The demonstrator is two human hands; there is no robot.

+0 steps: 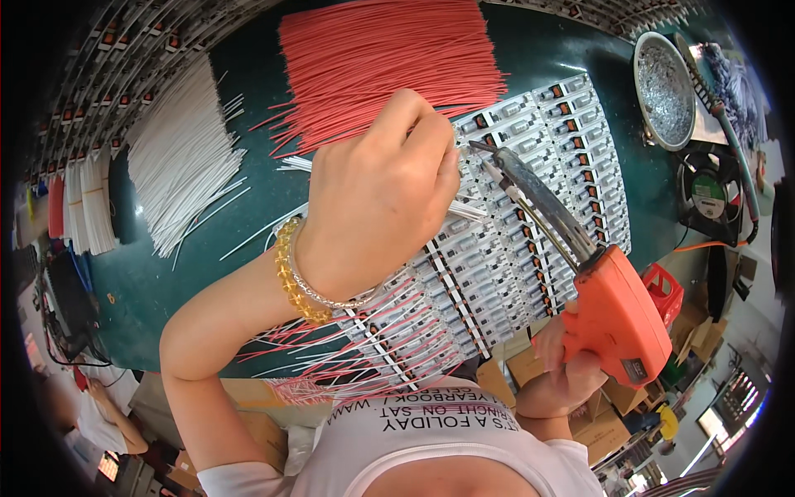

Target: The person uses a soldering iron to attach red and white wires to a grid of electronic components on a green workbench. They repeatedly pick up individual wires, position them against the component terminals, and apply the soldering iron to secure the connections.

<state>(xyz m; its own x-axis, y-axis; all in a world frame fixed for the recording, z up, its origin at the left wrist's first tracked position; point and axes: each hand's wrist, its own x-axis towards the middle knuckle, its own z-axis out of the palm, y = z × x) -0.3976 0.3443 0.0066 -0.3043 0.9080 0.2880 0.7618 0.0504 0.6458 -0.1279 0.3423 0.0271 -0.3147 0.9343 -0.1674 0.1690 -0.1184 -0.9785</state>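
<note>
This was an electronics assembly workshop: a green desk [157, 282] carried bundles of cut red wires [385, 62] and white wires [178, 153], rows of small circuit boards [530, 207], an orange soldering gun [609, 311], a fan [710, 197] and cardboard boxes [604, 431].

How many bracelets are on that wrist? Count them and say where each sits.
2. A yellow beaded bracelet lies further up the left forearm; a thin silver chain bracelet sits beside it, nearer the left hand. Their undersides are hidden.
</note>
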